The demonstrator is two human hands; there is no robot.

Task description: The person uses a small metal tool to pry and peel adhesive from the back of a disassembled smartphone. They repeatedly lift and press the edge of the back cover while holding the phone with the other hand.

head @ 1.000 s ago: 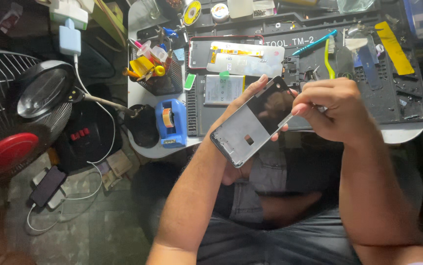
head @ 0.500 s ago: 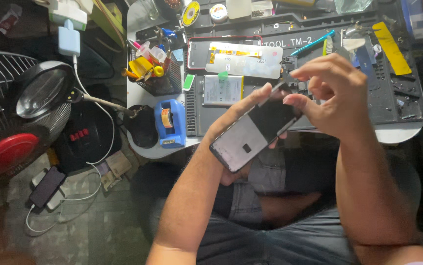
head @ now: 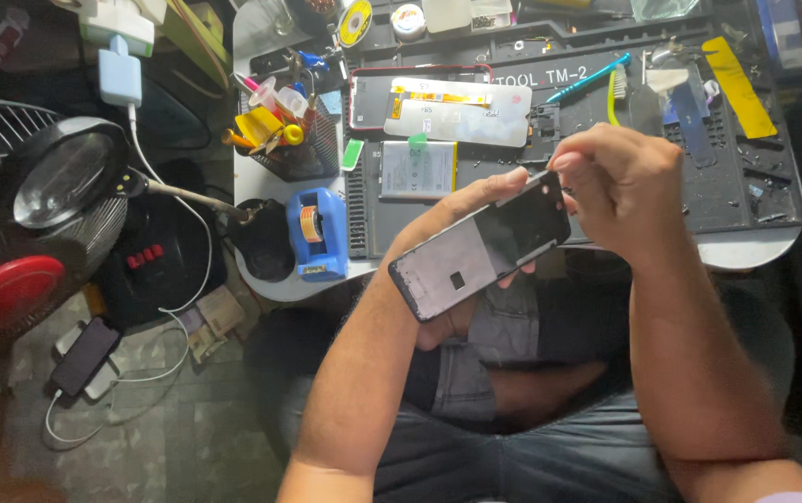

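My left hand [head: 475, 200] holds an opened phone frame [head: 480, 247] from underneath, above my lap, its bare inner side facing up. The frame tilts up toward the right. My right hand [head: 620, 191] is curled at the frame's upper right corner, fingertips pinched together against its edge. Whether a small tool or part sits between those fingers is hidden. Behind the hands lies a dark work mat [head: 699, 177] with a phone screen panel [head: 457, 112] and a flat battery [head: 418, 169] on it.
On the white table [head: 271, 279] stand a blue tape dispenser [head: 315, 233] and a mesh cup of tools [head: 285, 135]. A magnifier lamp [head: 66, 182] and a fan [head: 5, 289] stand at left. A phone on a cable [head: 84, 357] lies on the floor.
My right hand lifted from the frame's right side and now pinches at its upper corner. The thin tool seen a second ago no longer shows. The frame shifted slightly.
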